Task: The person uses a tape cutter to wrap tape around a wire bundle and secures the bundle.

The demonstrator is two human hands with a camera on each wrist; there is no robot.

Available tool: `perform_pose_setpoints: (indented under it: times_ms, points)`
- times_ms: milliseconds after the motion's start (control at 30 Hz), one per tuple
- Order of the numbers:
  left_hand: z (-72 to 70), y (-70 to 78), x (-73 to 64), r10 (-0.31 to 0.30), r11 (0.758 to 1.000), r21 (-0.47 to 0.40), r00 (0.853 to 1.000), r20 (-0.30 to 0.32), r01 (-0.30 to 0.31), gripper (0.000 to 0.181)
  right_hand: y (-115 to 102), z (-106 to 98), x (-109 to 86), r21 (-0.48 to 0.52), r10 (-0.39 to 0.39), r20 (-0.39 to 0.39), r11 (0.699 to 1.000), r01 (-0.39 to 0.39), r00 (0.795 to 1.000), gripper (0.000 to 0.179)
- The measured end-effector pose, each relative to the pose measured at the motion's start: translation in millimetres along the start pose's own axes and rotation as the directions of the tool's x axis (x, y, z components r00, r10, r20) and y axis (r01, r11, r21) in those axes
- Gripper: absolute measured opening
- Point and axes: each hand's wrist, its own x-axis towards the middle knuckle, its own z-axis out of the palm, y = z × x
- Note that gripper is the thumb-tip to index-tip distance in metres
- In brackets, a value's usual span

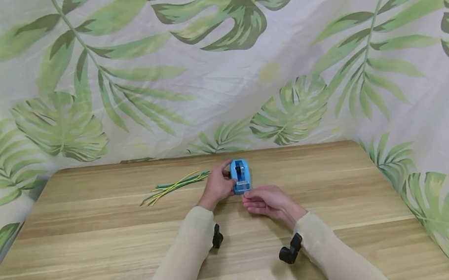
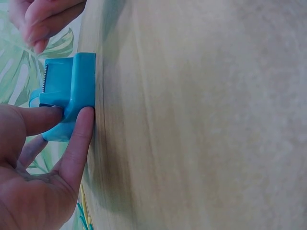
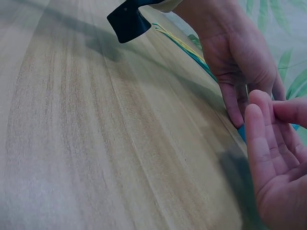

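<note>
A small blue tape dispenser (image 1: 241,176) stands on the wooden table, its serrated cutter edge showing in the left wrist view. My left hand (image 1: 219,183) grips it from the left side, thumb and fingers on the blue body (image 2: 84,79). At the dispenser's near end is my right hand (image 1: 268,201), thumb and index fingertips pinched together at the end of the clear tape, which barely shows. The other fingers of that hand (image 3: 280,158) are loosely extended. From the right wrist, the dispenser is mostly hidden behind both hands.
Green and yellow thin sticks or ties (image 1: 176,186) lie in a loose crossed bundle left of the left hand. The wooden table (image 1: 106,261) reaches back to a leaf-patterned cloth (image 1: 215,86). Black wrist cameras (image 1: 290,249) stick out from the cuffs.
</note>
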Motion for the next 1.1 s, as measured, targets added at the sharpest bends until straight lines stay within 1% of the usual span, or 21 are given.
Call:
perform_pose_setpoints:
  times_ms: [133, 533, 767, 967, 1100]
  points:
    - [-0.4, 0.9, 0.0, 0.001, 1.000, 0.004, 1.000, -0.006, -0.001, 0.067, 0.2, -0.7, -1.6, 0.001, 0.003, -0.006, 1.000, -0.003, 1.000, 0.012]
    - [-0.5, -0.2, 0.6, 0.011, 1.000, 0.009, 1.000, -0.012, -0.010, 0.066, 3.5, -2.4, -3.6, -0.010, 0.002, 0.032, 1.000, -0.002, 0.999, 0.009]
    - [0.3, -0.4, 0.8, 0.001, 1.000, 0.002, 1.000, -0.011, -0.001, 0.067, 3.8, -3.0, -5.3, -0.009, 0.019, 0.039, 1.000, -0.018, 0.999, 0.007]
    - [0.5, -0.6, 1.6, 0.009, 1.000, -0.004, 1.000, -0.011, -0.009, 0.067, 2.9, -3.2, -6.3, -0.012, 0.019, 0.049, 1.000, -0.018, 0.999, 0.007]
    - [0.7, -1.2, 1.1, 0.001, 1.000, -0.002, 1.000, -0.008, -0.001, 0.068, 2.4, -3.5, -8.7, -0.021, 0.024, 0.053, 1.000, -0.023, 0.998, 0.007]
